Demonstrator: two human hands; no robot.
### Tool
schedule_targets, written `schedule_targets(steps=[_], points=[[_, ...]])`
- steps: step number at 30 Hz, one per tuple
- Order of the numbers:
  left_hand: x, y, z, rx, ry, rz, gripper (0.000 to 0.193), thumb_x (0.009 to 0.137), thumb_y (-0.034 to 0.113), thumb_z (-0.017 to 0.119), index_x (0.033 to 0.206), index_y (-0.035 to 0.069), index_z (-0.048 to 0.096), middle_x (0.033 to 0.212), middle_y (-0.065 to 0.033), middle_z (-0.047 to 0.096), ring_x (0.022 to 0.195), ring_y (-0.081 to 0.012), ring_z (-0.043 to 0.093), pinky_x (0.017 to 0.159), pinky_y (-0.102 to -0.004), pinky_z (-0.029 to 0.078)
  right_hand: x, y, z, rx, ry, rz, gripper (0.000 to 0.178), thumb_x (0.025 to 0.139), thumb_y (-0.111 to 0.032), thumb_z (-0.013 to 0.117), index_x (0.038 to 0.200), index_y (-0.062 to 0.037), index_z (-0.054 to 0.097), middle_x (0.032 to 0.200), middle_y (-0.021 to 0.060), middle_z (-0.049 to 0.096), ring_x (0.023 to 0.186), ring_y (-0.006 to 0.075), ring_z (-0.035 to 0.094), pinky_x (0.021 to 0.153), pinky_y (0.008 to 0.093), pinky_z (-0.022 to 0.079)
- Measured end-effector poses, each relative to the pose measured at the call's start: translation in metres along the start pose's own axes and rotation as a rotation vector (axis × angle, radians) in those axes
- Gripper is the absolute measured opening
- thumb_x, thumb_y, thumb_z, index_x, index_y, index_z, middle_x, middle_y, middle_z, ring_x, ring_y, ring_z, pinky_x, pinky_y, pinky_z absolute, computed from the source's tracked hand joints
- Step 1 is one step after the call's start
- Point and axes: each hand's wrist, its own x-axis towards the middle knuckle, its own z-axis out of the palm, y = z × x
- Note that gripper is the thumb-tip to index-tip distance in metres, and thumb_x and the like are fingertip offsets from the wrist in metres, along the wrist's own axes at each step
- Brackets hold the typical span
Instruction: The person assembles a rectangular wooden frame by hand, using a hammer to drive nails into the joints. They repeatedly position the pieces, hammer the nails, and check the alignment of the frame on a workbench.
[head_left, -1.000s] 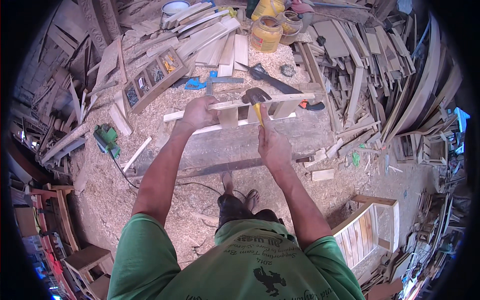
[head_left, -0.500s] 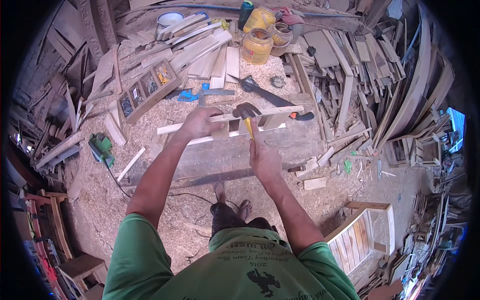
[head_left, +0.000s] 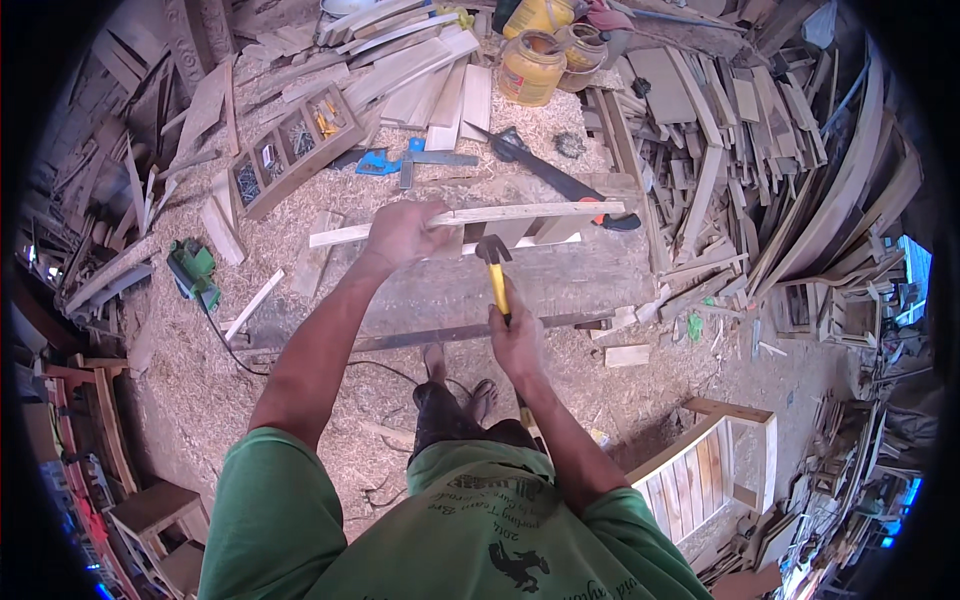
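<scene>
Sawdust covers the tabletop (head_left: 560, 285), where the left hand (head_left: 405, 235) closes its grip around a pale wooden strip (head_left: 520, 213) lying across it. The right hand (head_left: 517, 340) is clenched on the yellow handle of a hammer (head_left: 495, 270), its head just below the strip. At ten o'clock a divided wooden tray (head_left: 285, 150) holds small hardware, too small to tell apart. At twelve o'clock stand yellow jars (head_left: 530, 65) with pale labels.

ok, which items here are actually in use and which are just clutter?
In use:
left hand gripping the wooden slat frame
right hand holding the yellow-handled hammer
workbench

Lying about:
handsaw
compartment tray
green power tool
yellow jars
blue square
</scene>
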Motion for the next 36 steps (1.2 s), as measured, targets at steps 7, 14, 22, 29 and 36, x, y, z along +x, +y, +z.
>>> schedule_targets(steps=[7, 14, 22, 29, 36], points=[[0.006, 0.0, 0.002, 0.026, 0.027, -0.04, 0.046, 0.088, 0.046, 0.085, 0.124, 0.018, 0.084, 0.106, -0.0165, 0.083, 0.098, -0.0382, 0.08, 0.091, -0.047, 0.063, 0.028, 0.02, 0.058, -0.031, 0.068, -0.039, 0.06, 0.106, -0.014, 0.067, 0.165, -0.0129, 0.054, 0.096, 0.0252, 0.074, 0.076, 0.0404, 0.072, 0.071, 0.0498, 0.054], [0.009, -0.012, 0.005, -0.088, -0.022, -0.078, 0.045, 0.085, 0.046, 0.085, 0.124, 0.023, 0.082, 0.099, -0.0154, 0.08, 0.095, -0.0371, 0.078, 0.089, -0.0474, 0.061, 0.033, 0.02, 0.059, -0.027, 0.0, 0.038, 0.061, 0.106, -0.014, 0.068, 0.165, -0.0131, 0.054, 0.089, 0.0269, 0.072, 0.076, 0.041, 0.073, 0.071, 0.0508, 0.055], [0.016, -0.008, 0.001, -0.174, -0.1, -0.096, 0.045, 0.085, 0.045, 0.087, 0.126, 0.026, 0.083, 0.108, -0.0096, 0.084, 0.097, -0.0325, 0.08, 0.091, -0.0428, 0.06, 0.039, 0.023, 0.059, 0.05, 0.06, 0.013, 0.062, 0.106, -0.016, 0.068, 0.166, -0.0115, 0.053, 0.086, 0.0252, 0.073, 0.072, 0.0404, 0.071, 0.068, 0.0521, 0.053], [0.02, -0.008, 0.0, -0.145, -0.086, -0.085, 0.046, 0.086, 0.047, 0.086, 0.126, 0.026, 0.084, 0.109, -0.0106, 0.084, 0.099, -0.0316, 0.08, 0.091, -0.0424, 0.06, 0.041, 0.022, 0.059, 0.078, 0.098, -0.016, 0.063, 0.106, -0.02, 0.067, 0.167, -0.0175, 0.051, 0.084, 0.0288, 0.073, 0.077, 0.0508, 0.072, 0.07, 0.0584, 0.054], [0.018, -0.011, 0.002, -0.164, -0.073, -0.089, 0.043, 0.086, 0.046, 0.085, 0.123, 0.025, 0.085, 0.108, -0.0116, 0.084, 0.1, -0.0324, 0.08, 0.092, -0.0433, 0.06, 0.038, 0.008, 0.05, 0.004, 0.022, 0.048, 0.058, 0.106, -0.015, 0.068, 0.163, -0.0095, 0.056, 0.098, 0.0318, 0.074, 0.084, 0.0473, 0.074, 0.074, 0.051, 0.056]])
